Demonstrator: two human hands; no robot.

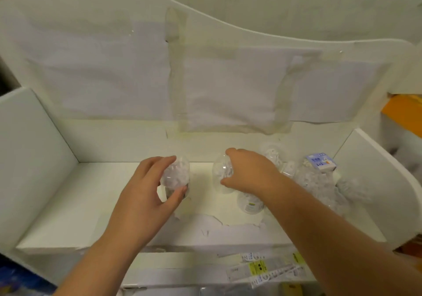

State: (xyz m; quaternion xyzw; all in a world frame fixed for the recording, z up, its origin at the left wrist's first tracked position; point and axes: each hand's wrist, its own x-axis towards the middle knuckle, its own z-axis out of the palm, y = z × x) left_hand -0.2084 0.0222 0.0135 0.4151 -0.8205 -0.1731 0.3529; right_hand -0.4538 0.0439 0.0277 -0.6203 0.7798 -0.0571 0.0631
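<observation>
Bare left hand (pixel 146 188), bare right hand (pixel 249 172), bare forearms to frame edge

i'm wearing the one camera on my head, and it's looking forward and down into a white shelf (pixel 91 204). it's sitting close, near enough that my hands are reaching what's on it: my forearms are stretching up from the lower edge, with my left hand (pixel 146 195) showing at centre and my right hand (pixel 249 172) just right of it. the wide lens is bending the back panel (pixel 102 140) across the upper frame.

Blue carton (pixel 320 162), shelf-edge price labels (pixel 269 269)
</observation>
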